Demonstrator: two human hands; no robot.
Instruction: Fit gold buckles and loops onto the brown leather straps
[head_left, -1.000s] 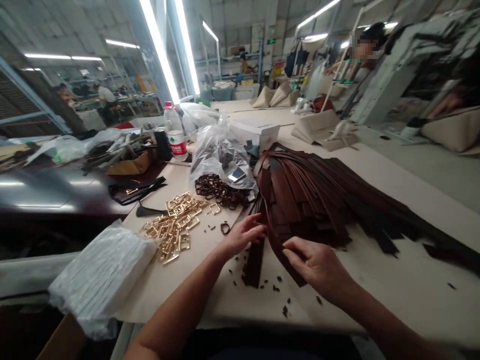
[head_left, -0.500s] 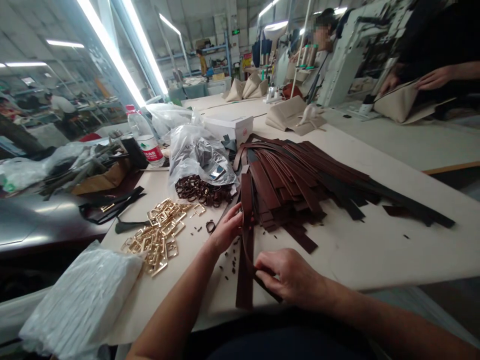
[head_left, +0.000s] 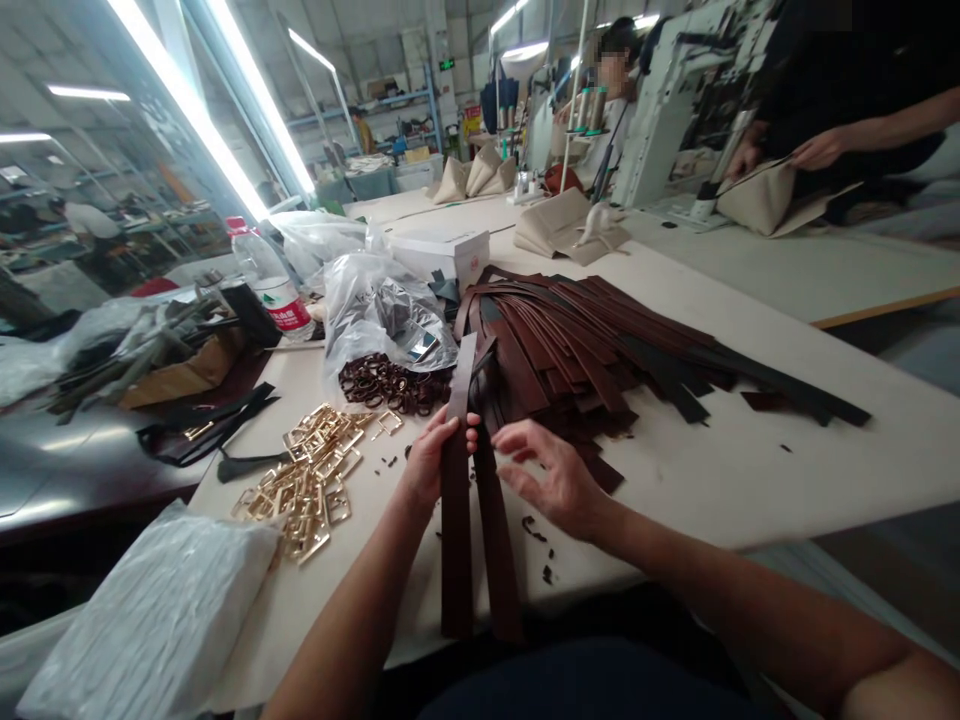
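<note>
In left hand (head_left: 433,452) — brown strap (head_left: 457,500)

- Buckles (head_left: 311,475): left on the desk (head_left: 675,480)
- Package (head_left: 150,610): near left of them
- Rings (head_left: 394,385): near side of the bag (head_left: 382,310)
- Bottle (head_left: 274,285): left of the bag
- Box (head_left: 442,255): behind it
- Strap pile (head_left: 570,345): right of it

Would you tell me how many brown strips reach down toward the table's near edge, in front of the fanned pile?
2. The first strip is in the left hand; the second strip runs beside it, on the right. Others may be hidden beneath.
</note>
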